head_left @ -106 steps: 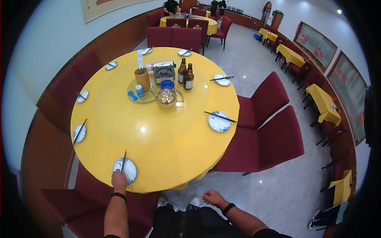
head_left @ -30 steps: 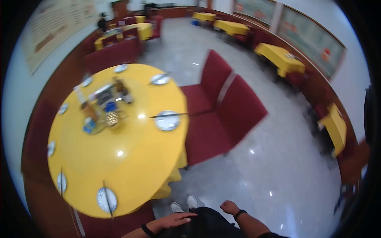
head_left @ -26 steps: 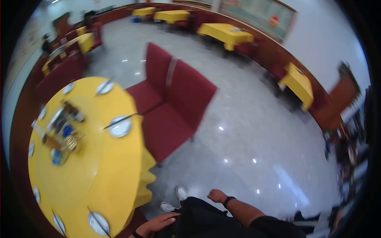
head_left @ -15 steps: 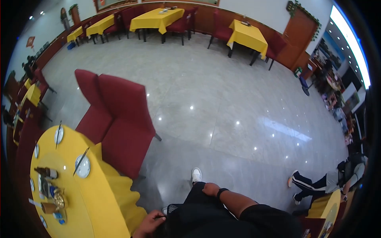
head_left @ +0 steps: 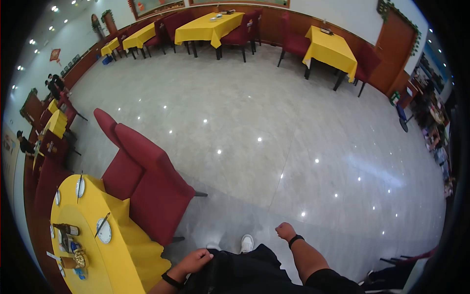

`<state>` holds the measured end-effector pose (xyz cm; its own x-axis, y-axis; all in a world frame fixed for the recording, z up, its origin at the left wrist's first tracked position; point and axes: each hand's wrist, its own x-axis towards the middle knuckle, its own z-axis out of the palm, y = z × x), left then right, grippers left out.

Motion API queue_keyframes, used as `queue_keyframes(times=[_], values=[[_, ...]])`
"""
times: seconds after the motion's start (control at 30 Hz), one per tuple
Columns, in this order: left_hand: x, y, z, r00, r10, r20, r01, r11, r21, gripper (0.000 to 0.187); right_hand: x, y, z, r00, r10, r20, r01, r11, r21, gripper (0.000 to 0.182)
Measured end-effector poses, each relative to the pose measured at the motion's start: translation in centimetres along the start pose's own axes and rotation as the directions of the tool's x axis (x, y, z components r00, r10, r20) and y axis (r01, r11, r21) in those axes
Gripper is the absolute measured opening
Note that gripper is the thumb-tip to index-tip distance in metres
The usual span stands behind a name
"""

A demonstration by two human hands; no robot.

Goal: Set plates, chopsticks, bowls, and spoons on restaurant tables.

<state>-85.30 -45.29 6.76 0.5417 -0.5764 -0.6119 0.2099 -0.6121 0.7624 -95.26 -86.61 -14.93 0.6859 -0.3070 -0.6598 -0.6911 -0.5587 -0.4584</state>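
My left hand (head_left: 197,260) is low in the view, beside the yellow-clothed round table, with its fingers curled at the edge of my black clothing (head_left: 240,272). Whatever it may hold is hidden. Out in front of my body on the other side, my right hand (head_left: 284,230) hangs over the grey floor, loosely closed, touching nothing. A dark band is on each wrist. One white shoe (head_left: 247,243) shows between the hands. Nearest to my left hand are the round table (head_left: 115,250) and a pair of red chairs (head_left: 152,181).
On the round table stand plates with chopsticks (head_left: 103,230), a dark bottle (head_left: 67,229) and a gold-coloured pot (head_left: 80,257). Yellow-covered tables (head_left: 210,30) line the far wall. Several people (head_left: 55,88) are at far left. Shiny tiled floor (head_left: 274,127) spreads ahead.
My right hand has swung forward and right, away from my leg. My left hand has moved up and slightly right. The table and chairs appear lower; the person at right is mostly out of view.
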Motion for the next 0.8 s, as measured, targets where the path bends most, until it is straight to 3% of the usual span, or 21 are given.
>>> queue_keyframes(times=[0.07,0.13,0.17,0.2,0.23,0.27,0.33,0.37,0.4,0.47,0.63,0.7,0.73,0.8], values=[[2.1,0.8,-0.3,0.999,-0.044,-0.009,0.044,0.999,0.005,0.026,1.8,0.0,-0.3,1.0,0.023,0.0,-0.023,0.998,0.065,0.033],[5.5,0.6,-0.5,0.992,0.123,0.01,-0.123,0.992,0.019,0.029,3.3,-0.4,-0.5,1.0,0.022,-0.006,-0.022,0.997,0.069,0.034],[7.7,1.0,-0.7,0.992,0.125,-0.013,-0.125,0.992,0.002,0.029,4.6,-0.1,0.2,1.0,0.008,0.012,-0.009,0.998,0.068,0.036],[10.0,1.3,-0.8,0.974,0.228,0.015,-0.228,0.974,-0.005,0.031,6.2,1.1,1.8,0.992,-0.091,-0.084,0.09,0.996,-0.014,0.034],[12.2,1.5,-1.2,0.946,0.324,0.01,-0.324,0.946,-0.009,0.032,5.7,-1.2,0.0,0.987,-0.113,0.112,0.127,0.984,-0.125,0.04],[14.9,1.5,-1.9,0.933,0.359,0.032,-0.36,0.932,0.039,0.033,7.3,-0.6,1.3,0.976,-0.212,0.059,0.219,0.963,-0.158,0.038],[19.4,3.5,-3.5,0.924,0.376,0.074,-0.382,0.92,0.088,0.035,9.0,-2.6,-0.4,0.954,-0.201,0.224,0.24,0.957,-0.163,0.038],[21.3,5.5,-4.9,0.922,0.371,0.112,-0.381,0.921,0.088,0.036,10.7,-1.6,-1.5,0.855,-0.437,0.28,0.486,0.863,-0.137,0.032],[23.1,7.2,-6.2,0.924,0.379,0.061,-0.383,0.921,0.079,0.036,11.5,-0.6,-2.5,0.847,-0.459,0.268,0.51,0.844,-0.167,0.03],[26.6,10.6,-9.3,0.902,0.364,0.233,-0.389,0.919,0.069,0.035,13.2,0.0,-4.6,0.899,-0.389,0.201,0.432,0.866,-0.251,0.026],[32.2,16.6,-16.4,0.865,0.389,0.317,-0.439,0.893,0.101,0.033,17.8,-1.6,-11.8,0.908,-0.39,0.154,0.417,0.799,-0.434,0.019],[33.5,18.1,-18.2,0.861,0.371,0.349,-0.428,0.898,0.101,0.032,17.8,-5.3,-15.1,0.909,-0.375,-0.182,0.37,0.927,-0.065,0.03],[34.1,19.0,-19.2,0.871,0.352,0.342,-0.407,0.908,0.102,0.032,17.5,-8.8,-17.1,0.979,-0.167,-0.114,0.186,0.963,0.192,0.033],[35.9,20.0,-21.1,0.885,0.327,0.332,-0.382,0.917,0.116,0.032,19.0,-11.0,-18.2,0.978,-0.184,-0.103,0.202,0.956,0.214,0.035]])
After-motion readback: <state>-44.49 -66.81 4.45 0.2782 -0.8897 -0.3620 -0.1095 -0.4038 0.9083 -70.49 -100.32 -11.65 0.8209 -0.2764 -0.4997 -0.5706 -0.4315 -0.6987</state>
